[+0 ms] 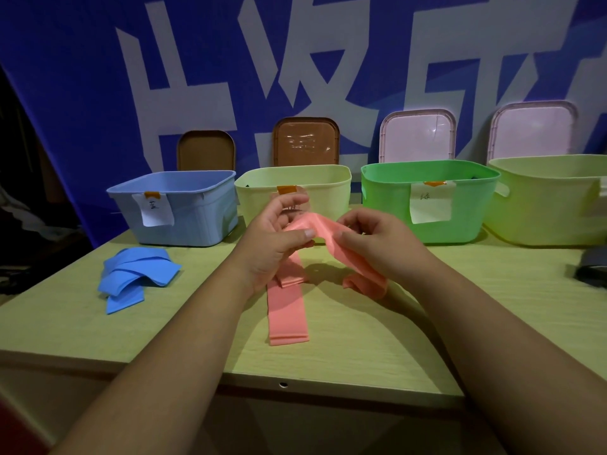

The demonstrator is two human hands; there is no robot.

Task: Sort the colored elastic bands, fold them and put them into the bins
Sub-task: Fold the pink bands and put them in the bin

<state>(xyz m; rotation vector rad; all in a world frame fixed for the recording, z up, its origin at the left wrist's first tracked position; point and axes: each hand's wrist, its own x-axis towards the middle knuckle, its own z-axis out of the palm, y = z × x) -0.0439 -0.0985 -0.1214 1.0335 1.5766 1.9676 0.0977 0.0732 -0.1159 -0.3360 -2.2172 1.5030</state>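
My left grip (276,234) and right grip (371,241) are both clamped on the pink band (323,229), raised above the tabletop (361,339) on the near side of the pale yellow bin (328,192) second from left, its middle arched between them, likely to line up a fold.

We hold one pink band (328,224) arched above the bench's (361,353) middle, with a second pink band (287,313) flat beneath. Blue bands (131,277) lie heaped near the left edge; open bins (387,215) line the far edge.
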